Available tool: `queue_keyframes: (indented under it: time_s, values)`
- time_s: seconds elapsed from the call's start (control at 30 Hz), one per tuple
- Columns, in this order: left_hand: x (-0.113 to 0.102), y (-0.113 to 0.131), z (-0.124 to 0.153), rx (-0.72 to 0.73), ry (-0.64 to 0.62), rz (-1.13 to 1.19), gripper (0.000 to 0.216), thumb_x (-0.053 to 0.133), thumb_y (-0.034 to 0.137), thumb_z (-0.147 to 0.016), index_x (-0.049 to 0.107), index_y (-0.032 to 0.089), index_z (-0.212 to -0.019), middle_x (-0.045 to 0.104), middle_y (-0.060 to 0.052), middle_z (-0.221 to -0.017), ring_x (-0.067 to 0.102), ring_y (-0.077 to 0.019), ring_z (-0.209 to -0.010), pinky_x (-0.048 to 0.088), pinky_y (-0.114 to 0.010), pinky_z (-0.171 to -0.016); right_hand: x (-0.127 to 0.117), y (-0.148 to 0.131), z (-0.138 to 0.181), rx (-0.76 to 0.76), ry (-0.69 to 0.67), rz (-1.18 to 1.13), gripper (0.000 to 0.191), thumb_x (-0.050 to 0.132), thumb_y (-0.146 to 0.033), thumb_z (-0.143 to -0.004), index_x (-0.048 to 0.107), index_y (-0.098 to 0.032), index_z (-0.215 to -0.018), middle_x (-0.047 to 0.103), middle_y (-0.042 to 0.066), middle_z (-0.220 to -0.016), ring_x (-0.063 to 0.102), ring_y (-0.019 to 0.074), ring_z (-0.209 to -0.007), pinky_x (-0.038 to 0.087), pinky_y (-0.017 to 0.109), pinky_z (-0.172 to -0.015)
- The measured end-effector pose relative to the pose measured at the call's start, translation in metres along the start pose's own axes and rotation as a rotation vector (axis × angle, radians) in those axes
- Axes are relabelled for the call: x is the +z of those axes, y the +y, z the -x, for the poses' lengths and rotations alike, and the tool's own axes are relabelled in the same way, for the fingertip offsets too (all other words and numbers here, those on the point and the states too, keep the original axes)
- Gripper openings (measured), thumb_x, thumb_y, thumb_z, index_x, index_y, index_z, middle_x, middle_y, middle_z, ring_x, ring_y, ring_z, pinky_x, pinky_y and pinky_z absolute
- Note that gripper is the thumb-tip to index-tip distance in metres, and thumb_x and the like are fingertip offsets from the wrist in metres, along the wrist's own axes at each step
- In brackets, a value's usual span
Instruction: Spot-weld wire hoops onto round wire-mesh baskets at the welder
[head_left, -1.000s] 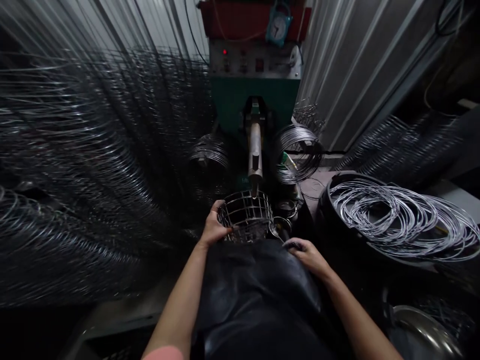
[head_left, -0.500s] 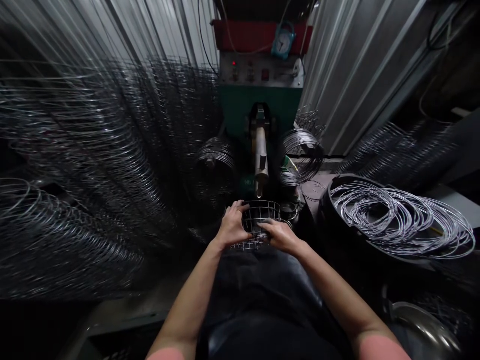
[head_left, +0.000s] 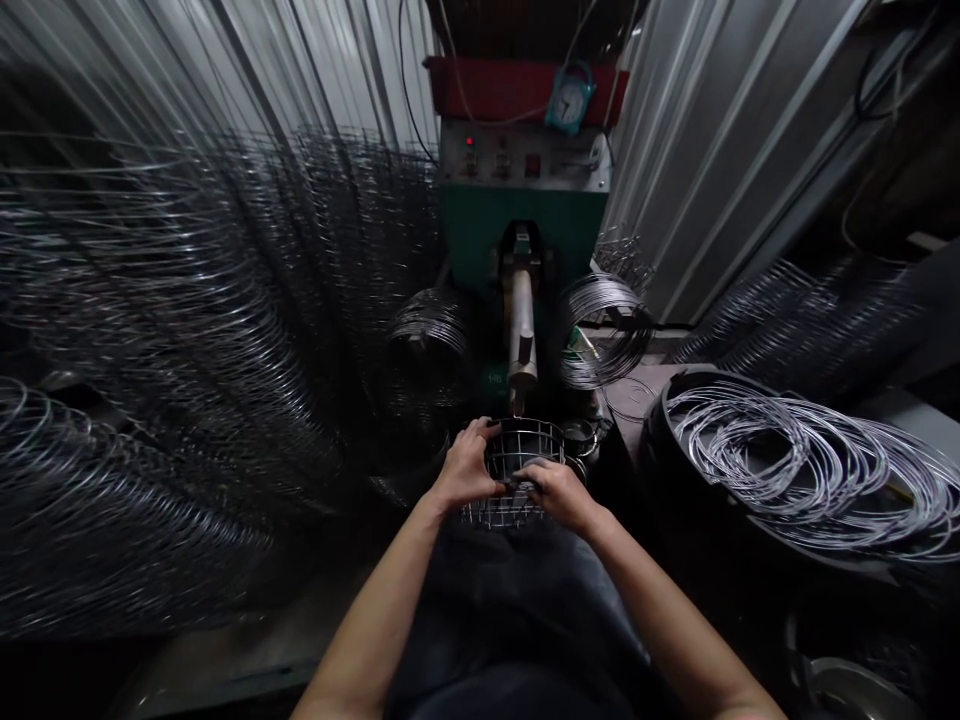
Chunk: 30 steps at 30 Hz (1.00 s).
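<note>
Both hands, the left hand (head_left: 466,470) and right hand (head_left: 553,493), grip a wire basket (head_left: 523,460) beneath the machine's metal arm (head_left: 521,335).

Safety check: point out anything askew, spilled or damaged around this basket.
The rings in the tub at right lie tangled, some hanging over its rim. The basket, held in the left hand and right hand under the rod, looks whole; dim light hides finer damage.
</note>
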<state>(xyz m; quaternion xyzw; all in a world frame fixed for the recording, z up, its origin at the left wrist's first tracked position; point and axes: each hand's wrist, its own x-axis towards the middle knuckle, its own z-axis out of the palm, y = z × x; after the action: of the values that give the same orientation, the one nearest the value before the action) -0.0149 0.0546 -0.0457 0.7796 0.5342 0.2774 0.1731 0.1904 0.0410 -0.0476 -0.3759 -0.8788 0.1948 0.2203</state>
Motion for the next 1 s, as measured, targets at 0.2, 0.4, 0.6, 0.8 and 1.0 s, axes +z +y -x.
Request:
queue_keyframes:
  time_s: [0.2,0.4,0.6,0.8,1.0]
  values:
    - [0.002,-0.009,-0.008,0.006,0.042,0.042,0.086,0.08,0.026,-0.048,0.046,0.015,-0.126,0.041,-0.018,-0.139,0.034,-0.0343,-0.132,0.032,-0.048,-0.109,-0.002,0.004,-0.012,0.012,0.005,0.039,0.033,0.058,-0.005,-0.076,0.066,-0.019,-0.104,0.066,0.007,-0.096,0.063,0.018,-0.087,0.049,0.025,-0.076]
    - [0.003,-0.012,-0.021,0.008,0.046,0.1,0.085,0.08,0.027,-0.049,0.047,0.018,-0.126,0.042,-0.015,-0.138,0.036,-0.0321,-0.132,0.034,-0.046,-0.108,-0.01,0.005,-0.025,0.021,0.013,0.059,0.026,0.058,-0.007,-0.079,0.067,-0.02,-0.099,0.066,0.005,-0.092,0.063,0.017,-0.085,0.048,0.024,-0.074]
    - [0.006,-0.009,-0.019,-0.005,0.077,0.05,0.085,0.081,0.024,-0.046,0.049,0.015,-0.124,0.044,-0.017,-0.136,0.037,-0.0339,-0.131,0.034,-0.047,-0.107,-0.008,0.009,-0.019,0.042,0.022,0.073,0.032,0.056,-0.005,-0.078,0.066,-0.022,-0.103,0.066,0.005,-0.098,0.063,0.0174,-0.09,0.048,0.023,-0.077]
    - [0.003,-0.014,-0.041,-0.076,0.091,0.049,0.082,0.081,0.024,-0.047,0.05,0.016,-0.123,0.044,-0.015,-0.136,0.038,-0.0328,-0.13,0.034,-0.044,-0.108,-0.008,0.016,-0.042,0.128,0.054,0.122,0.026,0.058,-0.01,-0.082,0.067,-0.023,-0.102,0.067,0.006,-0.101,0.064,0.0196,-0.091,0.049,0.026,-0.079]
    - [0.004,-0.017,-0.049,-0.101,0.117,0.076,0.086,0.085,0.033,-0.043,0.051,0.019,-0.121,0.046,-0.013,-0.134,0.041,-0.0331,-0.128,0.036,-0.045,-0.106,-0.002,0.014,-0.023,0.154,0.395,-0.113,0.044,0.058,-0.02,-0.083,0.053,-0.021,-0.127,0.06,0.01,-0.119,0.058,0.0224,-0.106,0.047,0.033,-0.09]
